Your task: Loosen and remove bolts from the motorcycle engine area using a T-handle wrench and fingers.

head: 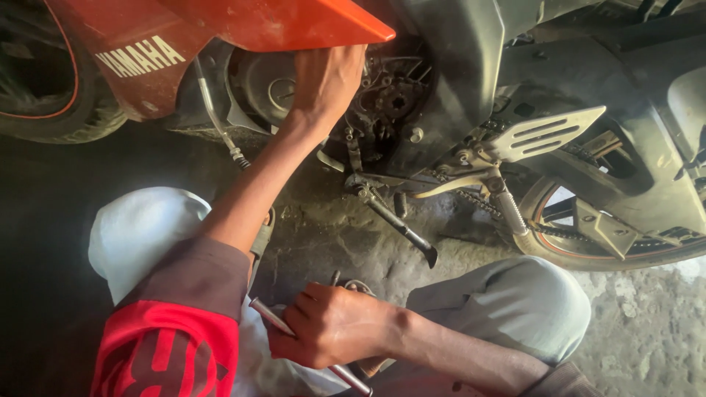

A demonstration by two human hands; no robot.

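Two hands busy: left hand (327,77) reaching under orange fairing (243,22), fingers curled at engine sprocket area (390,99), grip hidden; right hand (331,323) clenched on metal rod tool (309,345). Mid-disassembly, seemingly; next, bringing tool up to engine.

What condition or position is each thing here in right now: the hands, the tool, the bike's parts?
Left hand: reaching into the engine area, under the orange fairing.
Right hand: closed around a metal rod tool.
Side stand: down, foot on the floor.
Footrest plate: in place.
Drive chain: partly exposed.
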